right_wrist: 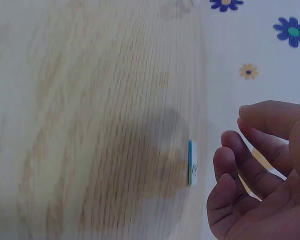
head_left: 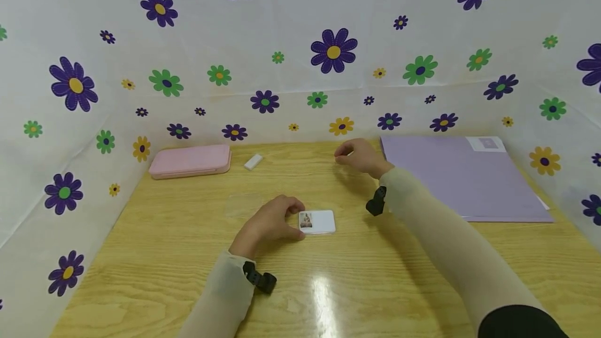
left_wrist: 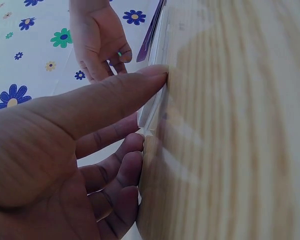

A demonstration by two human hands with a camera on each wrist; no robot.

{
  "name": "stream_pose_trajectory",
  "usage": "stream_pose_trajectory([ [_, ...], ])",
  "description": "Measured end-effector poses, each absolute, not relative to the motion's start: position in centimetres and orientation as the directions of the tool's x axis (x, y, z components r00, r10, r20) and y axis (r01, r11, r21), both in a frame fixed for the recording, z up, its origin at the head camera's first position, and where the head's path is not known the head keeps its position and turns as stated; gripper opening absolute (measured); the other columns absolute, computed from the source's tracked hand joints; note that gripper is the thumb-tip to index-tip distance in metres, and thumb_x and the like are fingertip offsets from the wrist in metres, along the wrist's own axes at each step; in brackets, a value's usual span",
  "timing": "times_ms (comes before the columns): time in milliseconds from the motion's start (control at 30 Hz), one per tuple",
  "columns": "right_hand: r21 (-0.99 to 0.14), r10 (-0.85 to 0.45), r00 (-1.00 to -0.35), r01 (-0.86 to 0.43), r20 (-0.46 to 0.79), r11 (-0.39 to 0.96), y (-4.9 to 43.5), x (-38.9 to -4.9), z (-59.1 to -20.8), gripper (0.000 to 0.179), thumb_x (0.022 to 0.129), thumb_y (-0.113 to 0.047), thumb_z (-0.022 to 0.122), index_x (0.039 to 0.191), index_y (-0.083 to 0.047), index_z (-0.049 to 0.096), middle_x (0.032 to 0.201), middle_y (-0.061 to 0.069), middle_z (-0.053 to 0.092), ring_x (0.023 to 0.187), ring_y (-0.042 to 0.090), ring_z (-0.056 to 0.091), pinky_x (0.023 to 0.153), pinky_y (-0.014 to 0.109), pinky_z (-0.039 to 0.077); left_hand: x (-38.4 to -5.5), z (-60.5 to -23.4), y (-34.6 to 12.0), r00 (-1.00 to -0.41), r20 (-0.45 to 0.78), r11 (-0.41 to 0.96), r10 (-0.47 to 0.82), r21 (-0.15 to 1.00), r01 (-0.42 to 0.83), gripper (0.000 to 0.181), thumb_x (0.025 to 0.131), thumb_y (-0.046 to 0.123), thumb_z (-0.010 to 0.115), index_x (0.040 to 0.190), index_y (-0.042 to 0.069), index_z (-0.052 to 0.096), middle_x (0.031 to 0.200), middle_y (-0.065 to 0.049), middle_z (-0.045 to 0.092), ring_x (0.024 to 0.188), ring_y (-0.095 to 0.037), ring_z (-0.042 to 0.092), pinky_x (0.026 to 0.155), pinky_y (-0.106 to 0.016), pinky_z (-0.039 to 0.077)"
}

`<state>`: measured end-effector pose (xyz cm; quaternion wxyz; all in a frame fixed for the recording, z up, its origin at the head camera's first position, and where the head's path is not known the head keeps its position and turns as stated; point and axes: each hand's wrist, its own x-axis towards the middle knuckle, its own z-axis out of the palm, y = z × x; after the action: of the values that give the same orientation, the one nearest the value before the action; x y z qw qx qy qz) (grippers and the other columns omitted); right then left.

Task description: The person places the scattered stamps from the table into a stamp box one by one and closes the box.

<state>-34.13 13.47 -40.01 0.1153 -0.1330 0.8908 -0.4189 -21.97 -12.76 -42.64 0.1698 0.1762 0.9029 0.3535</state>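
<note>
A flat white card with a small picture at its left end lies on the wooden table; in the left wrist view it shows edge-on with a clear, shiny rim. My left hand holds it by the left end, thumb at the near corner and forefinger at the far corner. Over the back of the table hovers my right hand, fingers loosely bent. In the right wrist view nothing shows between its thumb and fingers. Below them on the table is a small white piece with a teal edge.
At the back left sits a pink case, with a small white block beside it. A faint clear sheet lies left of the left hand. A large purple folder covers the right side. Flowered cloth hangs behind the table.
</note>
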Motion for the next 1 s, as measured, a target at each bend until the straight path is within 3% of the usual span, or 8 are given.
stream_pose_trajectory([
  [433, -0.729, -0.201, -0.963, -0.005, -0.182, 0.685, 14.6, -37.0, -41.5, 0.026, 0.099, -0.012, 0.058, 0.123, -0.003, 0.062, 0.121, 0.015, 0.056, 0.104, 0.03, 0.052, 0.09, 0.04, 0.047, -22.0, -42.7, -12.7, -0.885, -0.168, 0.693, 0.433, 0.691, 0.208, 0.053, 0.074, 0.019, 0.089, 0.12, 0.01, 0.064, 0.11, -0.002, 0.057, 0.1, -0.019, 0.051, 0.095, -0.039, 0.042],
  [1000, -0.641, -0.235, -0.959, -0.081, -0.159, 0.763, 15.1, -38.8, -43.2, 0.021, 0.097, -0.011, 0.06, 0.116, -0.002, 0.065, 0.116, 0.017, 0.058, 0.106, 0.031, 0.053, 0.097, 0.045, 0.043, -21.9, -43.0, -13.0, -0.882, -0.18, 0.688, 0.435, 0.698, 0.197, 0.054, 0.075, 0.021, 0.088, 0.122, 0.013, 0.063, 0.112, 0.0, 0.055, 0.102, -0.019, 0.051, 0.096, -0.038, 0.043],
])
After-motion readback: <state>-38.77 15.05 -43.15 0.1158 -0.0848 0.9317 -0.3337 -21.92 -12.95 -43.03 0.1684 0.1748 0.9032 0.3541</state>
